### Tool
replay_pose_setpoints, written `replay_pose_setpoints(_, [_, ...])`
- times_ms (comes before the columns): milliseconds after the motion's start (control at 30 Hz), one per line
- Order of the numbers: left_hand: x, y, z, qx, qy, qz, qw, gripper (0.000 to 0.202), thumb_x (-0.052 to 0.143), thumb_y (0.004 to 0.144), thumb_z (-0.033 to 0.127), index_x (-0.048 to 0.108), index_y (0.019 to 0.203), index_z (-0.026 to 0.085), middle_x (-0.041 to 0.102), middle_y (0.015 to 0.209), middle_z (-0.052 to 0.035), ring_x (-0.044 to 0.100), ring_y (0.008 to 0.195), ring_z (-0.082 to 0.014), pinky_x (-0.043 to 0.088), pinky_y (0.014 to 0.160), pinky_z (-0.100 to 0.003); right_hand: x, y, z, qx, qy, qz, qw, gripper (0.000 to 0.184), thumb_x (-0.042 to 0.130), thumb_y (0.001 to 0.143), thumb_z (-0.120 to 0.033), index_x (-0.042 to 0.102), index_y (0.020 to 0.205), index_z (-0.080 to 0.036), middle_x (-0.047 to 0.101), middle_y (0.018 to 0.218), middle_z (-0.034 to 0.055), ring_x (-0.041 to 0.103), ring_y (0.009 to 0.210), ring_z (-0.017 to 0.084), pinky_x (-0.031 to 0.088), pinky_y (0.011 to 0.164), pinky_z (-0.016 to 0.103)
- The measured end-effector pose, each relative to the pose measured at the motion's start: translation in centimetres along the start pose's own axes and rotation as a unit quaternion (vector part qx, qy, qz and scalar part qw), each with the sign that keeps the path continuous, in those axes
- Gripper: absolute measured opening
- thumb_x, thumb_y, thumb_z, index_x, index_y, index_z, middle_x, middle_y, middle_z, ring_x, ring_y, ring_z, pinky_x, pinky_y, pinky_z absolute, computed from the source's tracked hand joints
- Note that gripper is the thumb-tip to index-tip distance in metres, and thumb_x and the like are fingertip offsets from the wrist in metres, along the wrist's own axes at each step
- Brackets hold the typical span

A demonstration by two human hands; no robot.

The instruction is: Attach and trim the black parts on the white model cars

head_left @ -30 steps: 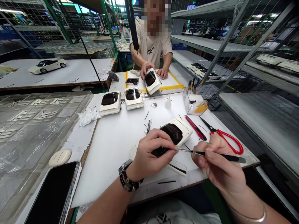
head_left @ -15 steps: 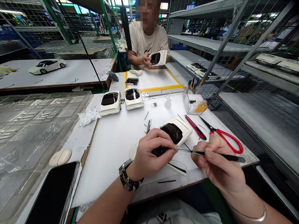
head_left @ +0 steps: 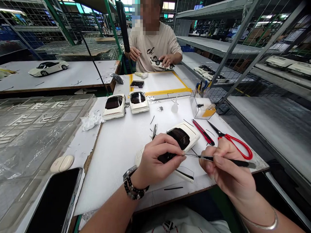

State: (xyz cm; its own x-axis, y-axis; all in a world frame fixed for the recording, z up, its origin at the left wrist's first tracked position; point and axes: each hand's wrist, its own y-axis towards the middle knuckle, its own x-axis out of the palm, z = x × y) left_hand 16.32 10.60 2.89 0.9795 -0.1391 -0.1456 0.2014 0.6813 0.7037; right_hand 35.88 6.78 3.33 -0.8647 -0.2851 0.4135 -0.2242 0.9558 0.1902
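A white model car body [head_left: 187, 134] with dark windows lies on the white work mat [head_left: 121, 149] in front of me. My left hand [head_left: 155, 160] is closed over its near end, fingertips pinching at the dark window edge. In my right hand [head_left: 228, 171] I grip black-handled tweezers [head_left: 218, 159], and their tip meets my left fingertips at the car. A clear window piece [head_left: 186, 173] lies just below my hands.
Two more white car bodies [head_left: 126, 104] sit at the mat's far side. Red scissors [head_left: 234, 144], a red cutter [head_left: 203, 132] and a clear box [head_left: 202, 106] lie at right. A phone [head_left: 54, 202] and a white case [head_left: 62, 163] lie at left. A person opposite holds a model car [head_left: 161, 62].
My hands have stayed on the car with the tweezers. The person opposite lifted a car body off their mat, turned it over, and now holds it lower with its wheels showing.
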Motion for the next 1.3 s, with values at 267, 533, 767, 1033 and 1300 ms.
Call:
replay_pose_setpoints(267, [-0.02,0.02,-0.01,-0.002,0.0,-0.004,1.0,0.004,0.071,0.076,0.01,0.069,0.075,0.014,0.064,0.074,-0.0066,0.061,0.073,-0.0158,0.052,0.067,-0.03,-0.04,0.11,0.11,0.006,0.015,-0.018,1.0,0.013,0.056,0.089,-0.02,0.047,0.079,-0.02,0.06,0.068,0.0002,0.056,0.061,0.01,0.044,0.05,0.018])
replay_pose_setpoints(533, [-0.05,-0.07,-0.01,-0.011,-0.003,-0.01,1.0,0.004,0.071,0.077,0.011,0.07,0.076,0.015,0.064,0.075,-0.0065,0.061,0.074,-0.0159,0.053,0.068,-0.03,-0.19,-0.03,0.08,0.002,0.011,-0.019,1.0,0.013,0.055,0.09,-0.021,0.047,0.08,-0.02,0.059,0.068,0.0001,0.056,0.061,0.01,0.044,0.051,0.018])
replay_pose_setpoints(767, [-0.2,-0.08,0.0,-0.03,-0.026,-0.032,0.999,0.003,0.071,0.077,0.013,0.07,0.077,0.015,0.064,0.077,-0.0073,0.062,0.075,-0.0167,0.054,0.069,-0.03,-0.26,0.03,0.07,0.001,0.012,-0.021,1.0,0.013,0.055,0.089,-0.02,0.047,0.08,-0.02,0.059,0.068,-0.0002,0.056,0.061,0.01,0.043,0.051,0.018])
replay_pose_setpoints(1033, [-0.24,0.0,0.07,-0.057,-0.065,-0.06,0.994,0.001,0.07,0.078,0.014,0.07,0.078,0.015,0.063,0.078,-0.0071,0.061,0.074,-0.016,0.053,0.069,-0.03,-0.12,-0.18,-0.29,0.011,0.004,-0.01,1.0,0.015,0.057,0.088,-0.022,0.047,0.078,-0.02,0.059,0.066,0.0002,0.055,0.059,0.01,0.043,0.049,0.017])
replay_pose_setpoints(1300, [-0.29,-0.08,-0.1,-0.059,-0.075,-0.066,0.993,0.002,0.071,0.078,0.012,0.07,0.078,0.014,0.062,0.079,-0.0068,0.06,0.076,-0.0161,0.052,0.07,-0.03,-0.03,-0.15,-0.31,0.007,-0.016,0.003,1.0,0.018,0.06,0.086,-0.024,0.045,0.076,-0.02,0.059,0.064,0.0009,0.055,0.057,0.011,0.043,0.046,0.018])
